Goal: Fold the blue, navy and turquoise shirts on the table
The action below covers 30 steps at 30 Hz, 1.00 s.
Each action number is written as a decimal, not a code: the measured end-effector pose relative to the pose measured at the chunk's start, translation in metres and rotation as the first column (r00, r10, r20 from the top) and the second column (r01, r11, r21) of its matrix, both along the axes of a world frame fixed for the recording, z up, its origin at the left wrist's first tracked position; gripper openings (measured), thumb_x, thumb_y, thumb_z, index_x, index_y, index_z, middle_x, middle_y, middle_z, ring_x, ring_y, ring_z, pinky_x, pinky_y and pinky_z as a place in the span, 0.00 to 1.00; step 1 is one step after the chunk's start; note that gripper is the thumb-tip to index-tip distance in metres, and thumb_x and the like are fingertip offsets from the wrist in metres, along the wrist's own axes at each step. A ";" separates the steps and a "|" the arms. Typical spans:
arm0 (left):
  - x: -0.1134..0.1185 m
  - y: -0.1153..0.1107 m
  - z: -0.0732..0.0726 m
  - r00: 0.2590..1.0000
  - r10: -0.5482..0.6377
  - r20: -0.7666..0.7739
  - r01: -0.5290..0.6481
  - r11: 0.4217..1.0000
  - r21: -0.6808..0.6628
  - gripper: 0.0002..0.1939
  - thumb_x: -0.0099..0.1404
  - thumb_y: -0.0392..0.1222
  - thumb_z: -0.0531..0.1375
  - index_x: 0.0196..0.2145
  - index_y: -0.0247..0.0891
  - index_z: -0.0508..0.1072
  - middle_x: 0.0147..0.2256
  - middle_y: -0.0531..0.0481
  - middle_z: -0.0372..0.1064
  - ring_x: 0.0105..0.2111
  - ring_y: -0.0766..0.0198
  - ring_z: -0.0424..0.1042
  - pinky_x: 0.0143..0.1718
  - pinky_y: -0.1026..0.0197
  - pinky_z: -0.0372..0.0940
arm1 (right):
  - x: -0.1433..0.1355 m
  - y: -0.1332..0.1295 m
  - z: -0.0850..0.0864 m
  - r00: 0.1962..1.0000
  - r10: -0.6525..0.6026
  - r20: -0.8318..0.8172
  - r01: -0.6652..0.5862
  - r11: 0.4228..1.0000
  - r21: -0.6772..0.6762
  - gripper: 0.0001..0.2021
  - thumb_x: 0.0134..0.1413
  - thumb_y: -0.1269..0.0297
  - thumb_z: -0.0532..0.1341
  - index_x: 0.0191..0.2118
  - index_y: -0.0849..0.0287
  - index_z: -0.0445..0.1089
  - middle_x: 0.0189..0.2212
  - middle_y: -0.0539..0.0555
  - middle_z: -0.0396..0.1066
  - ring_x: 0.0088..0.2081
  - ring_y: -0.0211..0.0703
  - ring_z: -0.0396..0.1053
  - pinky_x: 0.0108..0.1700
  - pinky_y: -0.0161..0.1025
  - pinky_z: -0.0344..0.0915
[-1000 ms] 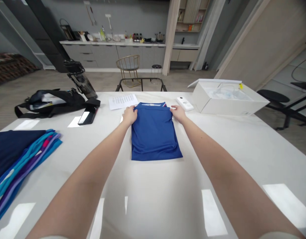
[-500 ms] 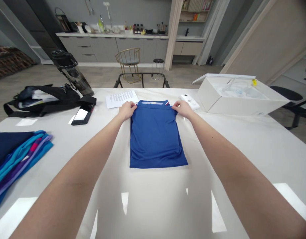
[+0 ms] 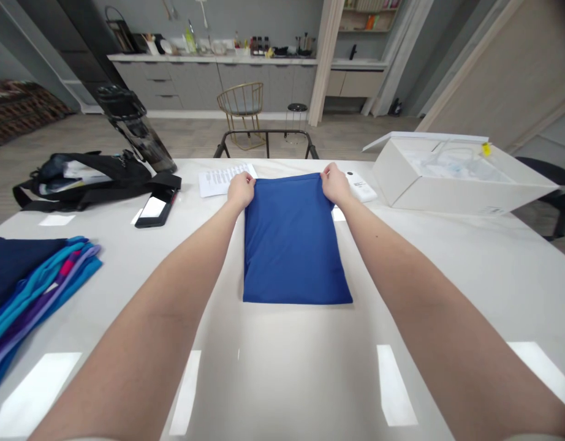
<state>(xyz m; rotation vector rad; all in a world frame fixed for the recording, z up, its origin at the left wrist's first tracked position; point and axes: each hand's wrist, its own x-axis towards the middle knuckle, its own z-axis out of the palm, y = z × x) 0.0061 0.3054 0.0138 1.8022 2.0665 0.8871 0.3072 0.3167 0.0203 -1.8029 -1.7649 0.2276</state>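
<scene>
Left hand (image 3: 241, 190), right hand (image 3: 335, 182) — each pinching blue shirt (image 3: 293, 242); far corners.

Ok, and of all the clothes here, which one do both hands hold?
The blue cloth, pinched at its far corners by the left hand and the right hand. The pile at far left is touched by neither hand.

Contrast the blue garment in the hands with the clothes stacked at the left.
The blue garment is one plain blue; the clothes stack shows navy, turquoise, purple and pink.
The blue garment is held at its far corners; the clothes stack lies untouched.
The blue garment is a single piece, the clothes stack several layered ones.
Both are fabric.
</scene>
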 end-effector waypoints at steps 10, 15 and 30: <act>0.012 0.003 0.012 0.993 -0.055 0.109 0.040 0.990 0.133 0.12 0.73 0.45 0.53 0.46 0.40 0.72 0.37 0.46 0.75 0.41 0.56 0.73 0.48 0.56 0.65 | -0.001 -0.001 -0.008 0.994 -0.060 -0.089 0.064 0.997 0.043 0.13 0.71 0.60 0.49 0.52 0.57 0.64 0.37 0.59 0.74 0.42 0.55 0.71 0.50 0.49 0.64; 0.017 -0.012 0.000 0.998 -0.054 0.023 0.052 0.996 0.066 0.23 0.70 0.39 0.57 0.61 0.34 0.65 0.52 0.38 0.72 0.53 0.52 0.71 0.58 0.53 0.63 | -0.006 -0.014 -0.017 1.000 -0.013 -0.013 0.012 0.999 -0.038 0.13 0.67 0.59 0.55 0.52 0.59 0.67 0.46 0.64 0.71 0.46 0.55 0.70 0.51 0.48 0.65; 0.055 -0.155 -0.003 0.819 -0.408 -0.404 0.424 0.904 -0.056 0.29 0.78 0.47 0.43 0.71 0.37 0.57 0.72 0.38 0.49 0.72 0.49 0.49 0.69 0.43 0.50 | -0.055 -0.145 -0.012 0.926 0.272 0.262 -0.264 0.962 -0.068 0.26 0.74 0.54 0.43 0.69 0.54 0.61 0.71 0.60 0.54 0.70 0.55 0.52 0.67 0.57 0.53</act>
